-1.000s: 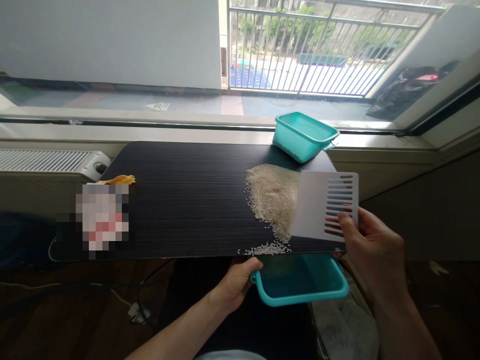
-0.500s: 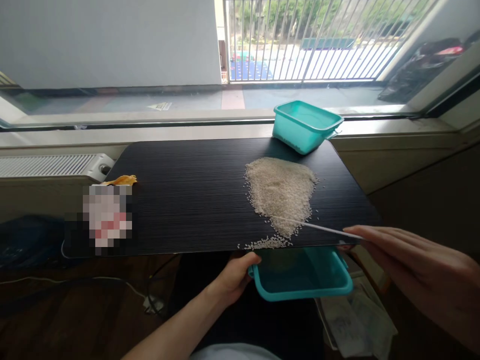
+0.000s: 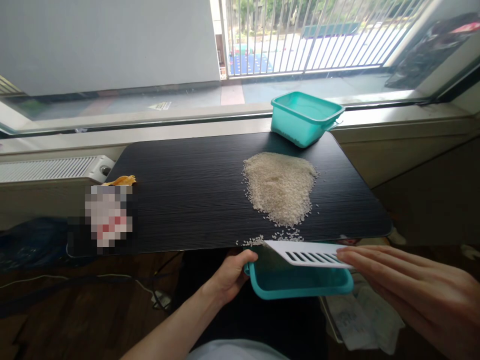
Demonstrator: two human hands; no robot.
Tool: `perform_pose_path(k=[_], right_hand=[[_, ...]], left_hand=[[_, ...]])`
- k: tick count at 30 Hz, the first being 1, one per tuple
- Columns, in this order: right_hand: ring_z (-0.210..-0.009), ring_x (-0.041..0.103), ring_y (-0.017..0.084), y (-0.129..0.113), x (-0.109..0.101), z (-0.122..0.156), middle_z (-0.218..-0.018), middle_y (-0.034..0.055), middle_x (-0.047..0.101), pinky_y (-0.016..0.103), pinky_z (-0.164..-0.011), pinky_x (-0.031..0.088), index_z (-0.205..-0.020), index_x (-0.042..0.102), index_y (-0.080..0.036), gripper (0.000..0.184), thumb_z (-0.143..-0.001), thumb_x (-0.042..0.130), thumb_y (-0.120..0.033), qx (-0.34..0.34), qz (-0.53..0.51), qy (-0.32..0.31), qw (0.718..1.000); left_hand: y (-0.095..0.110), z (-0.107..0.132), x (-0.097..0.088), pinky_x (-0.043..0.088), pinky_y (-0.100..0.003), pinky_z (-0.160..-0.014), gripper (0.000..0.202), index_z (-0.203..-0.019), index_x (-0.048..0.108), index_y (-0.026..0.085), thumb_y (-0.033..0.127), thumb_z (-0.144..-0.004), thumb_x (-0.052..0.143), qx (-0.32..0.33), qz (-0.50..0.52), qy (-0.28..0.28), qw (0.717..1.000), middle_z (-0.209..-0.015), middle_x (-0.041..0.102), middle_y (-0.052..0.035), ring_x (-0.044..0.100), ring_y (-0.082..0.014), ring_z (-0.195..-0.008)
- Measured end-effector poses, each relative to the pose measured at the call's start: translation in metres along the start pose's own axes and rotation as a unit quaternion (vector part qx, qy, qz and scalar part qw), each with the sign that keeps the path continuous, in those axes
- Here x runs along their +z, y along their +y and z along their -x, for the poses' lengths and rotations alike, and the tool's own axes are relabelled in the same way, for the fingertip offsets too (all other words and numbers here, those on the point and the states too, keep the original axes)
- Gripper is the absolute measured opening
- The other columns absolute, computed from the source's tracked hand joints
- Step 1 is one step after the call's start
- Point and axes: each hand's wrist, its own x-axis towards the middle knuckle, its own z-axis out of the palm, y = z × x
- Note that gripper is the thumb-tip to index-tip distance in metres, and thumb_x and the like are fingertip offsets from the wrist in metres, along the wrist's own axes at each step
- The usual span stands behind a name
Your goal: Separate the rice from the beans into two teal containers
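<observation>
My left hand [image 3: 236, 275] grips the left rim of a teal plastic basin [image 3: 305, 291], held just under the table's front edge. Pinched in my right hand [image 3: 405, 280] is a flat white slotted plastic scraper [image 3: 328, 248], tilted over the basin's opening with its far edge at the table edge. A pile of rice grains [image 3: 281, 187] lies on the dark tabletop [image 3: 187, 195]. Between the pile and the front edge, loose grains [image 3: 288, 235] are scattered. The scraper hides part of the basin's inside.
A second teal basin [image 3: 300, 122] stands at the table's back right corner by the window sill. On the left end sits a blurred-out packet [image 3: 108, 215] with an orange top. A white radiator [image 3: 48, 170] is beyond the left side, and papers or bags [image 3: 360, 320] lie below right.
The scraper has moved from the rice pile's near side toward me, over the basin, and turned to show its slotted face. The pile's near tip has shrunk. My left hand keeps hold of the basin.
</observation>
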Motion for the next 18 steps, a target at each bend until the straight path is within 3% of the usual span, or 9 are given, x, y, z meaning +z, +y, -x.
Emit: perform_pose_path(k=[5, 10, 18], right_hand=[[-0.087, 0.063, 0.021, 0.012, -0.01, -0.007, -0.097, 0.005, 0.067, 0.029, -0.071, 0.054, -0.104, 0.062, -0.024, 0.033, -0.079, 0.044, -0.034, -0.052, -0.007, -0.05, 0.997], [-0.096, 0.06, 0.018, 0.02, -0.019, -0.016, -0.109, 0.0016, 0.063, 0.024, -0.079, 0.051, -0.117, 0.052, -0.024, 0.04, -0.077, 0.048, -0.019, -0.187, -0.026, -0.104, 0.977], [-0.096, 0.06, 0.018, 0.014, -0.019, -0.021, -0.11, 0.0019, 0.062, 0.024, -0.076, 0.053, -0.121, 0.046, -0.025, 0.044, -0.078, 0.048, -0.019, -0.186, -0.014, -0.102, 0.977]], left_hand=[[0.0, 0.001, -0.002, 0.048, -0.025, -0.064, 0.023, -0.083, 0.065, 0.012, 0.01, -0.061, 0.06, 0.019, 0.009, -0.01, 1.0, -0.073, 0.067, -0.0037, 0.059, -0.0129, -0.062], [0.0, 0.001, -0.006, 0.046, -0.024, -0.06, 0.019, -0.079, 0.065, 0.011, 0.011, -0.06, 0.062, 0.002, 0.006, 0.002, 1.0, -0.07, 0.066, -0.0033, 0.058, -0.0119, -0.059], [0.004, 0.005, -0.017, 0.047, -0.024, -0.062, 0.019, -0.08, 0.065, 0.011, 0.012, -0.061, 0.063, 0.016, 0.009, -0.002, 1.0, -0.073, 0.067, -0.0035, 0.058, -0.0118, -0.061]])
